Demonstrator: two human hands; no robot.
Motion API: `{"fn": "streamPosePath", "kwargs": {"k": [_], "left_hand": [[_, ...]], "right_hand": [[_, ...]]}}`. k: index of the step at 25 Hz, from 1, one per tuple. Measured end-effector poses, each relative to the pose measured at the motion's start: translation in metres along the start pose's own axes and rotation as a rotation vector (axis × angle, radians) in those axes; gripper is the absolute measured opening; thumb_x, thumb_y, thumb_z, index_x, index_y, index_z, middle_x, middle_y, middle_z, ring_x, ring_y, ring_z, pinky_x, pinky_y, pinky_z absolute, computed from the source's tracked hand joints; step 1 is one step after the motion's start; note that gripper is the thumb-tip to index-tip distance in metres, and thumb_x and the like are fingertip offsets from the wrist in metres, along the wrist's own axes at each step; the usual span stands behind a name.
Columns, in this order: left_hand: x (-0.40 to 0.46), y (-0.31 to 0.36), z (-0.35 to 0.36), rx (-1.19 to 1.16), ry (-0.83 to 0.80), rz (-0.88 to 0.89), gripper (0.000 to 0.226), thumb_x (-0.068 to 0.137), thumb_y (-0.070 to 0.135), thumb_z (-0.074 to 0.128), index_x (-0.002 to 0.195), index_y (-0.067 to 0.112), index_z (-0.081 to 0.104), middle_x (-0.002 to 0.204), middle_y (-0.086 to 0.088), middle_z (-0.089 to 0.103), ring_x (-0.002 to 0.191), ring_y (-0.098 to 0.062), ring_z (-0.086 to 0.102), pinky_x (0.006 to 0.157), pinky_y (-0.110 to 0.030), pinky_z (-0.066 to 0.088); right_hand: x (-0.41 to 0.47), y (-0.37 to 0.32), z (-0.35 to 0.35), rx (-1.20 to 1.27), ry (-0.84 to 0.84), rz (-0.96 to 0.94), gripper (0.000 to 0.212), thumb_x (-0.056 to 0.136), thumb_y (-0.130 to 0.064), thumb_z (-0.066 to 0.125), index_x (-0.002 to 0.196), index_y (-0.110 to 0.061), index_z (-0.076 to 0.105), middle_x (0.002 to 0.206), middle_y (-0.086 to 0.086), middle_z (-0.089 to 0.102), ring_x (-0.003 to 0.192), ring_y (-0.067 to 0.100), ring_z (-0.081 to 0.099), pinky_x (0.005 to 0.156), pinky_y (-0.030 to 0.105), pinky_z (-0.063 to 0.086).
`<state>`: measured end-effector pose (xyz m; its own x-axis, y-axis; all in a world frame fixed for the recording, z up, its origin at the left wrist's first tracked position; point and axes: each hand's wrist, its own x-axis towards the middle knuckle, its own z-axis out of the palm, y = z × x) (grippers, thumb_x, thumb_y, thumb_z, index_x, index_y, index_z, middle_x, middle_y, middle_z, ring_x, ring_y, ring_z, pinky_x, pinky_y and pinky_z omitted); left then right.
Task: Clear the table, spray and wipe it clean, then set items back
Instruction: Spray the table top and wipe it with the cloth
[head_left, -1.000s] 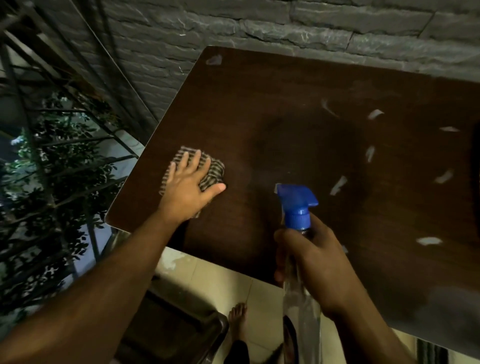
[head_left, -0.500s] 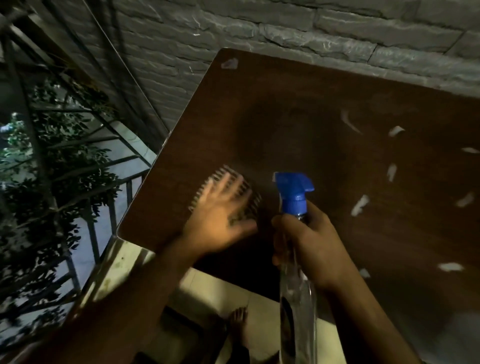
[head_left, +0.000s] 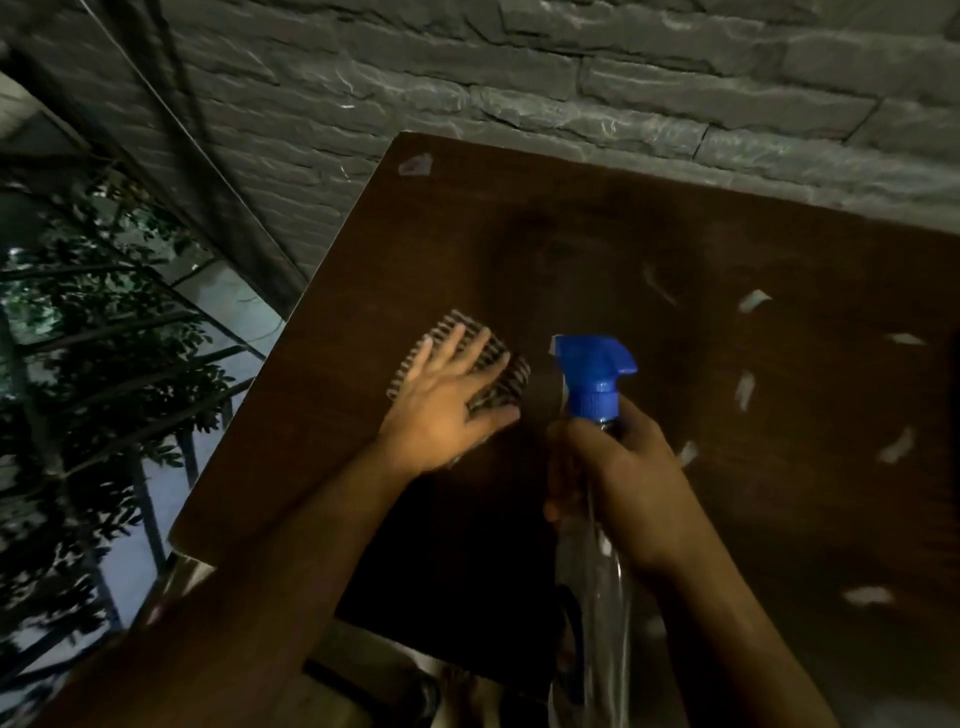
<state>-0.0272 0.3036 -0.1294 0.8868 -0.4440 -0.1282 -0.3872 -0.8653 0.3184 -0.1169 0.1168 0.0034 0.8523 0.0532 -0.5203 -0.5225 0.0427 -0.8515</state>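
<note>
On the dark brown wooden table (head_left: 649, 249), near its left edge: folded striped dark-and-pale cloth (head_left: 498, 371), pinned flat under left hand (head_left: 447, 415), fingers spread straight, palm pressing down. Just to the right, held above the tabletop: clear plastic spray bottle with blue trigger head (head_left: 595, 379), neck wrapped by curled fingers of right hand (head_left: 618, 483), nozzle aimed away toward the grey stone-brick wall (head_left: 571, 78). Scattered pale flecks (head_left: 743, 389) across the right half of the surface, well apart from the cloth. Judged step: spray-and-wipe stage, table apparently cleared, nothing set back yet. Next move likely calling for sweeping the cloth rightward over the flecked area, with firm even pressure.
</note>
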Motion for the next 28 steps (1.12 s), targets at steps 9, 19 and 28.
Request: {"fn": "streamPosePath", "kwargs": {"k": [9, 19, 28], "left_hand": [[0.083, -0.022, -0.019, 0.015, 0.057, -0.297, 0.071, 0.089, 0.072, 0.026, 0.149, 0.032, 0.028, 0.161, 0.002, 0.01, 0.149, -0.018, -0.001, 0.119, -0.044, -0.004], [0.198, -0.071, -0.044, 0.058, 0.031, -0.142, 0.078, 0.085, 0.076, 0.021, 0.149, 0.032, 0.028, 0.161, 0.007, 0.008, 0.148, -0.011, -0.002, 0.12, -0.037, -0.003], [0.289, -0.066, -0.048, -0.037, 0.197, -0.605, 0.096, 0.09, 0.071, 0.024, 0.151, -0.001, 0.005, 0.161, -0.016, 0.003, 0.149, -0.027, -0.002, 0.12, -0.044, -0.001]], "right_hand": [[0.039, -0.018, -0.036, 0.009, -0.012, 0.049, 0.022, 0.087, -0.009, 0.059, 0.108, -0.012, 0.056, 0.072, 0.017, 0.058, 0.059, 0.032, 0.054, 0.055, 0.039, 0.051], [0.118, -0.064, -0.044, 0.063, 0.06, 0.048, 0.02, 0.085, -0.011, 0.061, 0.104, -0.014, 0.058, 0.067, 0.013, 0.06, 0.058, 0.032, 0.056, 0.058, 0.04, 0.052], [0.168, -0.094, -0.041, 0.029, 0.152, -0.06, 0.018, 0.086, -0.013, 0.059, 0.103, -0.011, 0.055, 0.071, 0.011, 0.06, 0.059, 0.026, 0.058, 0.056, 0.035, 0.055]]}}
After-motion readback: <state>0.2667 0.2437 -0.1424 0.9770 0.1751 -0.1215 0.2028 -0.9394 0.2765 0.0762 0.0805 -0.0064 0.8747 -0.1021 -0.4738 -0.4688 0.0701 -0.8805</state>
